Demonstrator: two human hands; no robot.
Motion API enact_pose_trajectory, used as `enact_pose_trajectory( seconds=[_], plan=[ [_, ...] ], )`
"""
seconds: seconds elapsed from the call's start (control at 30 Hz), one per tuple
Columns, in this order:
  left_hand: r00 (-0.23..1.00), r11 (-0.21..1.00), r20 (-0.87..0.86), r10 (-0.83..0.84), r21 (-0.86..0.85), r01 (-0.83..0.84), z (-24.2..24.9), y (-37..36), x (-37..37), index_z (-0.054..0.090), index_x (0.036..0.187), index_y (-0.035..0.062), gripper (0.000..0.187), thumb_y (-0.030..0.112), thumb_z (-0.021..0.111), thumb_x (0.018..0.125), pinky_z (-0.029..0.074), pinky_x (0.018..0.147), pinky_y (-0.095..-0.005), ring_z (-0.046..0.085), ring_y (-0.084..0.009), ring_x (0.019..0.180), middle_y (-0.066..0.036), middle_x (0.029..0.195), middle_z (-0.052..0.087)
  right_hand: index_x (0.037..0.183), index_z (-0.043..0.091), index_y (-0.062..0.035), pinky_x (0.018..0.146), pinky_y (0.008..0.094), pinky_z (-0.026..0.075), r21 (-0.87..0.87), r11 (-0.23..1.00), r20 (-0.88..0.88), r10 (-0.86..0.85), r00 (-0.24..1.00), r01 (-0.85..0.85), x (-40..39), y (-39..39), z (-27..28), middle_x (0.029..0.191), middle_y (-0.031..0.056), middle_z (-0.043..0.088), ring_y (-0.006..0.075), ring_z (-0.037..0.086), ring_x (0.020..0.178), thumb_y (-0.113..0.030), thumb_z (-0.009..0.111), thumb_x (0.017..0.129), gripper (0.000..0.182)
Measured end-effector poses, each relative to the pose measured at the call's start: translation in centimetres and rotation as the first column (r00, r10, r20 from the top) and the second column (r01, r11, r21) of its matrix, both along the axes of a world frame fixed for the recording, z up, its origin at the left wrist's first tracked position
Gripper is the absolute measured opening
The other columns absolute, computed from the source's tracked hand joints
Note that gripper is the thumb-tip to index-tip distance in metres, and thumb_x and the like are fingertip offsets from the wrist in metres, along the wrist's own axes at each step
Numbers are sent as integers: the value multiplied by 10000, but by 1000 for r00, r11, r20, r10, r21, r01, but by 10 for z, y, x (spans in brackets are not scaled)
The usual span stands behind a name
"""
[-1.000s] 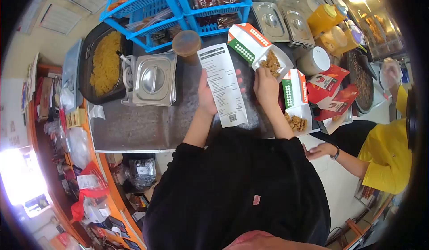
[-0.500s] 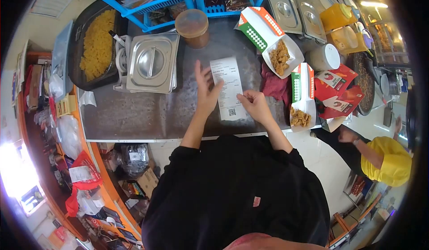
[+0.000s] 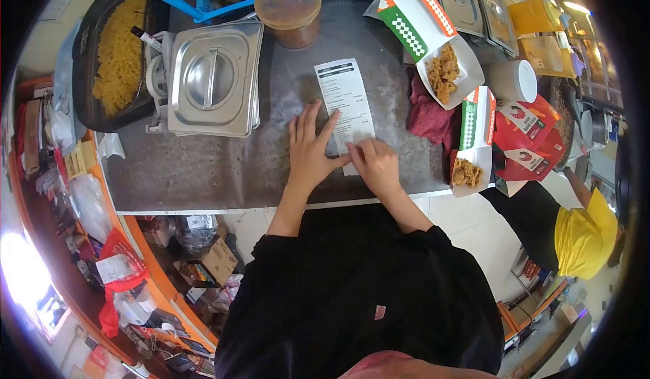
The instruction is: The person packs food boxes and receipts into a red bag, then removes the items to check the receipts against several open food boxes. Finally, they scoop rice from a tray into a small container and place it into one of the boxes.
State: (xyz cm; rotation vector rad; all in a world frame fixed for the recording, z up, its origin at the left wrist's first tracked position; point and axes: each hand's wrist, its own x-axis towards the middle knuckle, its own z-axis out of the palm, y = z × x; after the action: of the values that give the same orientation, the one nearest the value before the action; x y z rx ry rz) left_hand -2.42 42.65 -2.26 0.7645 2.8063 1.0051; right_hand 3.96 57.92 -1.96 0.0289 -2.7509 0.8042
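Observation:
A long printed receipt [image 3: 345, 98] lies on the dark metal counter [image 3: 223, 176] in front of me. My left hand [image 3: 311, 145] rests with spread fingers at the receipt's left edge, the index finger reaching over the print. Over the lower right part of the paper, my right hand [image 3: 374, 165] is closed, thumb and fingertips together at the receipt, with its lower end partly covered. To the right are a larger open carton [image 3: 413, 30] and a smaller one [image 3: 467, 132], both holding fried pieces. A dark red cloth [image 3: 431, 118] is beside them.
Steel lidded containers [image 3: 213, 81] and a black tray of yellow rice [image 3: 122, 54] stand at the left. Behind is a lidded tub [image 3: 288, 13] below blue racks [image 3: 196, 0]. Red boxes [image 3: 531, 155] and a white jar [image 3: 518, 79] are right. A person in yellow [image 3: 586, 237] stands far right.
My left hand has come down onto the counter and receipt, and my right hand has moved in over the paper's lower part. The camera view has shifted closer. The other person has turned or bent.

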Motion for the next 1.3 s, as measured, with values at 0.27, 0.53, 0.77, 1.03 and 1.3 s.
enact_pose_trajectory(
  seconds=[0.27, 0.53, 0.77, 1.03, 1.3],
  plan=[
    [1000, 1000, 15, 13, 6, -14, 3, 1, -3, 456, 1342, 142, 932, 407, 815, 524, 204, 1065, -542, 326, -330, 1309, -144, 1425, 338, 670, 506, -72, 449, 373, 440, 84, 994, 51, -74, 996, 70, -2, 11, -9, 574, 77, 531, 271, 550, 483, -143, 701, 770, 231],
    [999, 999, 33, 30, 17, -31, 3, 1, -3, 404, 1357, 80, 1027, 452, 826, 499, 204, 1067, -528, 327, -324, 1309, -143, 1423, 340, 669, 525, -56, 456, 379, 454, -79, 967, 173, -227, 958, 244, -21, 4, 15, 590, 103, 564, 289, 587, 513, -190, 669, 807, 240],
    [999, 999, -6, 33, 10, -33, -1, 1, -3, 390, 1361, 67, 1047, 457, 826, 494, 204, 1070, -519, 330, -321, 1309, -145, 1419, 345, 711, 575, -30, 486, 369, 464, 80, 988, 162, -146, 976, 135, -46, -9, 3, 618, 117, 595, 285, 604, 539, -205, 663, 821, 224],
    [998, 1000, 69, 12, 27, -14, 2, -1, -1, 395, 1371, 96, 994, 459, 820, 549, 156, 1076, -564, 272, -358, 1333, -159, 1437, 299, 1063, 589, -22, 589, 353, 456, 27, 897, -43, -440, 897, 441, 1, 49, 61, 737, 112, 569, 260, 574, 646, -90, 658, 812, 269],
    [969, 966, -7, -245, -81, 244, 17, 39, 12, 524, 1293, 143, 689, 375, 747, 684, 77, 1068, -620, 219, -365, 1362, -140, 1465, 285, 1127, 506, -7, 755, 466, 435, 487, 540, -165, -715, 679, 687, 123, 175, 59, 903, 208, 567, 388, 553, 876, -150, 583, 862, 311]
  ],
)
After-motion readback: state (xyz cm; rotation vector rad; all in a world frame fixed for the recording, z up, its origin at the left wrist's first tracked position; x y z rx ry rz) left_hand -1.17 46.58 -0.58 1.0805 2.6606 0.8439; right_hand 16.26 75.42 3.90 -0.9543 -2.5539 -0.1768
